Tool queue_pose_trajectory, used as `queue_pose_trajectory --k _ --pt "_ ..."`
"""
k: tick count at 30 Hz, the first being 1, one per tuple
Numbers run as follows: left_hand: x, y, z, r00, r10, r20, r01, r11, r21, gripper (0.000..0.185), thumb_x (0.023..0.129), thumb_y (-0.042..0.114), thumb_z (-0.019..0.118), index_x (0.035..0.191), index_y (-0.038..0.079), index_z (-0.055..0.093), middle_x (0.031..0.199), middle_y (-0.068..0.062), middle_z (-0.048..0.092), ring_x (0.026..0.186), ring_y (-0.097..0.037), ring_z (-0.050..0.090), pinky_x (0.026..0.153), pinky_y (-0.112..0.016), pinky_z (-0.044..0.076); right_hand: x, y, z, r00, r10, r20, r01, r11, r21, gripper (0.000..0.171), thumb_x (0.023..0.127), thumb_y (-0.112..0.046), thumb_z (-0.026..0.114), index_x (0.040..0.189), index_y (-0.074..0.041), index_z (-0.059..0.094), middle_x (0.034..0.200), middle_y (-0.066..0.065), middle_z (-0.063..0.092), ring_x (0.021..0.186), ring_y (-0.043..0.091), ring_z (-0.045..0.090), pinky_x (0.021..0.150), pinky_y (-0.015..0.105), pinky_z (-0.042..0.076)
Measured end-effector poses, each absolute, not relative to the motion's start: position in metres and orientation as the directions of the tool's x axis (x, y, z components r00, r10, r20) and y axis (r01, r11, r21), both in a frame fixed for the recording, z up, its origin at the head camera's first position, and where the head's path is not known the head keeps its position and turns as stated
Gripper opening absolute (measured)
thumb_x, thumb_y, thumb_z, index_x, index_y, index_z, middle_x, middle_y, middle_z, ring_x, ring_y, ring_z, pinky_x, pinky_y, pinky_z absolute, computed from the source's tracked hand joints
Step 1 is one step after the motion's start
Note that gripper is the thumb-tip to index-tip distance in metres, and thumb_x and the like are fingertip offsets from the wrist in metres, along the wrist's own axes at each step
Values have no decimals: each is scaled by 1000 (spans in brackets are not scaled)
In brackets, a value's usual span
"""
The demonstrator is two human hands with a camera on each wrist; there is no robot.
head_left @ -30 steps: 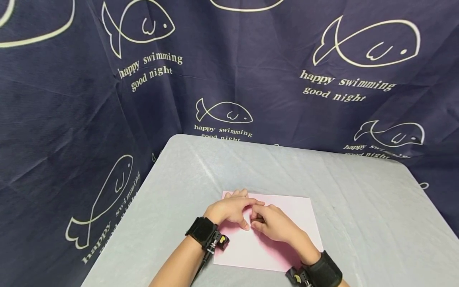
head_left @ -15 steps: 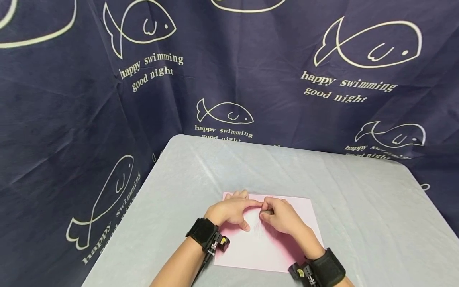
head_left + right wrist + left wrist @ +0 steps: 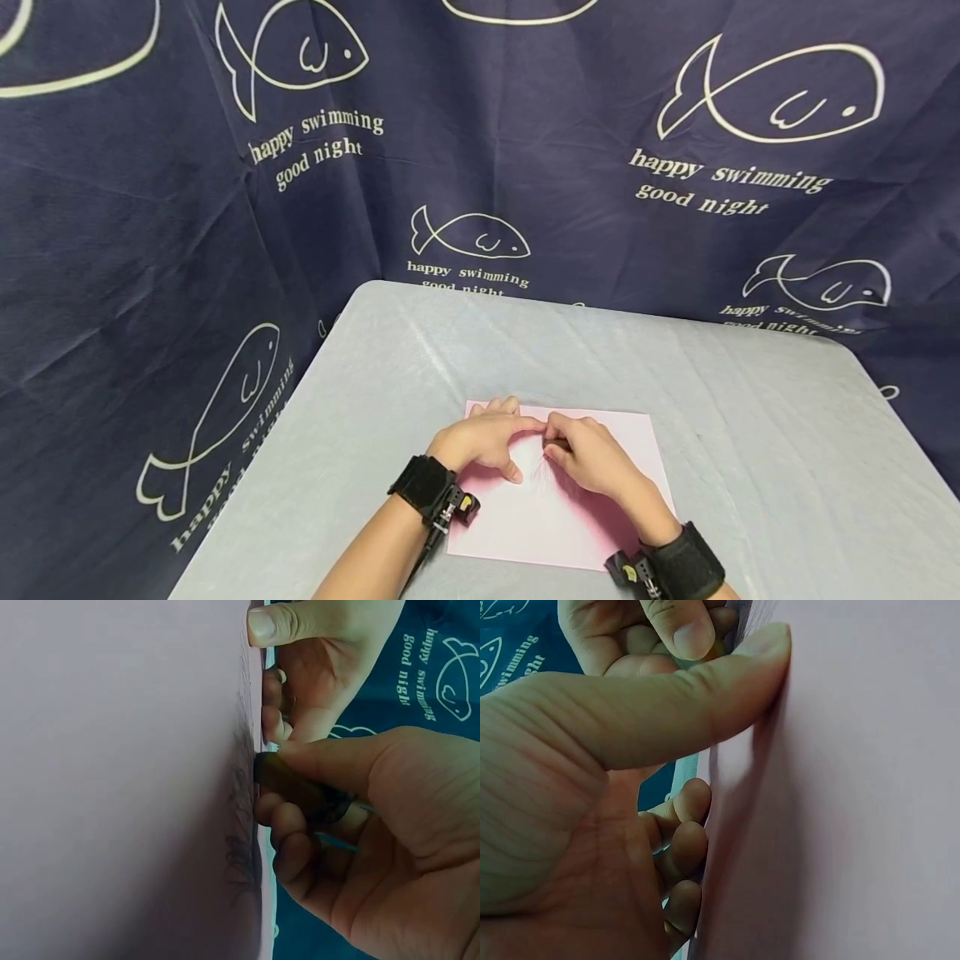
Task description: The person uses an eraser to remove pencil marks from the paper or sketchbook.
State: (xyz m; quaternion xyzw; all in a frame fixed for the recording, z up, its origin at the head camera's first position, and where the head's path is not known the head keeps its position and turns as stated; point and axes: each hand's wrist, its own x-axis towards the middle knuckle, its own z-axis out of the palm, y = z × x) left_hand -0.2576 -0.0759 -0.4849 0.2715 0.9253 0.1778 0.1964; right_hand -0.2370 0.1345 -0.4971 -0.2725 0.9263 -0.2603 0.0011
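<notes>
- Pink paper sheet [image 3: 592, 508] lies flat on the grey table [image 3: 750, 433], close to the near edge and roughly centred between the left and right edges.
- Left hand [image 3: 483, 440] rests on the sheet's far-left part. Thumb [image 3: 705, 697] is stretched out and pressed flat against the paper; the other fingers [image 3: 686, 847] are loosely bent with their tips at the sheet. It grips nothing, it only holds the sheet down.
- Right hand [image 3: 592, 458] sits just right of the left hand, the two touching near the fingertips. Its thumb and curled fingers [image 3: 289, 825] pinch a short dark stick [image 3: 296, 786], apparently a crayon or similar drawing tool; exact kind unclear.
- Tip of the dark stick meets the paper right beside the pinching fingers, directly below the left thumb in the right wrist view.
- Faint dark scribbled marks [image 3: 542, 475] sit on the sheet between the two hands, towards the near side of the fingertips.
- Black wrist straps [image 3: 423, 485] on both forearms.
- Navy backdrop cloth [image 3: 525, 150] with white fish outlines hangs behind the table's far and left edges.
</notes>
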Motion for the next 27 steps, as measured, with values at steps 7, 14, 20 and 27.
queue_pose_trajectory --k 7,14,20,27 --pt "-261 -76 -486 -768 589 -253 451 777 439 77 69 35 92 139 37 60 98 9 38 95 -11 37 80 -27 30 -233 127 -498 -765 -624 161 -604 607 -516 16 89 -9 75 90 -16 61 69 -13 50 63 -1 40 59 19 36" --pt "-260 -78 -487 -770 581 -263 425 775 469 87 67 31 93 144 44 56 104 11 42 102 -9 39 89 -29 36 -229 121 -496 -732 -667 138 -613 556 -561 18 87 -13 78 90 -18 61 69 -14 48 63 -3 37 60 19 34" --pt "-259 -77 -488 -767 585 -264 443 780 441 80 70 34 92 142 37 58 100 8 39 98 -11 37 82 -28 31 -235 129 -498 -821 -569 43 -470 631 -618 18 88 -15 78 85 -21 62 64 -15 46 60 -2 40 57 20 35" --pt "-257 -77 -488 -764 583 -275 430 779 456 88 69 32 92 146 47 52 105 9 41 102 -9 37 88 -29 36 -245 145 -498 -918 -394 35 -340 740 -581 20 86 -12 78 80 -22 62 65 -13 54 59 3 45 59 22 37"
